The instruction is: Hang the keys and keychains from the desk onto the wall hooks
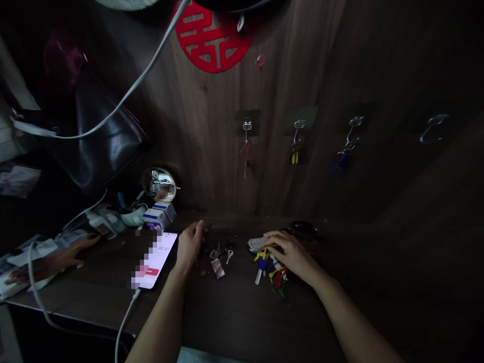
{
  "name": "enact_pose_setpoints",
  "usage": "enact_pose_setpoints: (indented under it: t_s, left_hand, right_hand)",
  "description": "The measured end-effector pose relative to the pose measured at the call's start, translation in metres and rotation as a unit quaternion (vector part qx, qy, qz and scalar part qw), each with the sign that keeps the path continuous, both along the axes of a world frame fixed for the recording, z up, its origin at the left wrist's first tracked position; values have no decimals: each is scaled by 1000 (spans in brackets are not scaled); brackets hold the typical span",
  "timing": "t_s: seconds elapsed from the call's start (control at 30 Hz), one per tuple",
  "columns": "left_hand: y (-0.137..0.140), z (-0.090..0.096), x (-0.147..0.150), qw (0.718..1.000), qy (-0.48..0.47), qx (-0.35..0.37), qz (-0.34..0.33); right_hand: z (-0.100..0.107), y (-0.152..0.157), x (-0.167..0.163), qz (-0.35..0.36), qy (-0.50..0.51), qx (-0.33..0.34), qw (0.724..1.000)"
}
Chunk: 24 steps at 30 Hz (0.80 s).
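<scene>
On the dark wooden tabletop my left hand [191,244] is closed, its fingertips pinched together beside a loose group of keys. What it may hold is lost in shadow. Right of it lie a small silver key [229,256] and a pinkish rectangular tag [218,268]. My right hand [289,252] reaches over a pile of keys, fingers stretched out and slightly bent. Its fingertips touch or hover by a grey oval object [257,245]. Under and beside it are a blue-headed key [260,267], a yellow piece [261,253] and a red, green and yellow cluster [279,280].
On the wall, hooks hold a red key tag [245,147], yellow key tag [294,157] and blue key tag [342,160]; the rightmost hook [434,129] is bare. At left are a lit phone [161,259], small boxes [157,217], a round mirror [162,185] and white cables.
</scene>
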<state>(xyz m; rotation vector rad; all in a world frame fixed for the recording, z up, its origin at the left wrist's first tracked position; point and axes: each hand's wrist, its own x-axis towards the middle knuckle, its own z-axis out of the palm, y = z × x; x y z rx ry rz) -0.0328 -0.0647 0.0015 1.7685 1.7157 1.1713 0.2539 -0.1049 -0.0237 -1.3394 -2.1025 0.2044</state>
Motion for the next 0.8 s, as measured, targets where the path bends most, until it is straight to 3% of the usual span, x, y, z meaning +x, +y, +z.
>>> enact_pose_setpoints:
  t_s: [0.17, 0.4, 0.6, 0.8]
  left_hand:
    - [-11, 0, 14, 980, 165, -34, -108]
    - [-13, -6, 13, 949, 191, -11, -251]
    - [-10, -5, 13, 949, 166, -23, -266]
    - [-13, -1, 25, 969, 7, -26, -246]
  right_hand:
    - [-4, 6, 12, -53, -9, 26, 998]
    - [-9, 10, 18, -98, -15, 35, 995]
    - [-7, 9, 15, -100, -15, 42, 994]
    - [4, 6, 2, -84, 28, 80, 993]
